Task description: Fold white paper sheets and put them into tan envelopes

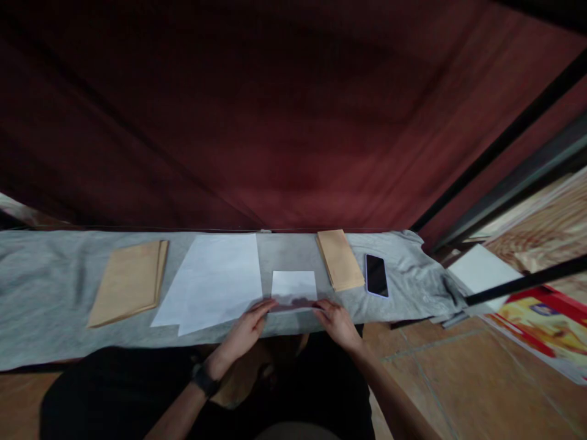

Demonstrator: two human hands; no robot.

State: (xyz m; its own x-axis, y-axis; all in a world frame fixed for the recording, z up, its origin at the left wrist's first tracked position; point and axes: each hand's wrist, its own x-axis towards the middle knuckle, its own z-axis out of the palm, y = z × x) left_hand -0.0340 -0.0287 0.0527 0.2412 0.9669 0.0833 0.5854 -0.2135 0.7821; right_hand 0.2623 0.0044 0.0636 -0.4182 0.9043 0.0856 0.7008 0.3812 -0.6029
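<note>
A small white sheet of paper [293, 286], which looks folded, lies in front of me near the front edge of the cloth. My left hand [247, 332] has its fingertips closed on the sheet's near left corner. At the near right corner, the fingers of my right hand [338, 325] pinch the paper in the same way. The near edge is slightly raised and casts a shadow on the sheet. Larger white sheets [220, 281] lie overlapping just left of my left hand.
Brown envelopes [126, 284] are stacked at the left, and a narrower brown stack [340, 260] lies at the right beside a smartphone [376, 276]. Grey cloth [413, 281] covers the narrow surface. A dark red curtain [275, 122] hangs behind. Black bars [527, 284] cross at the right.
</note>
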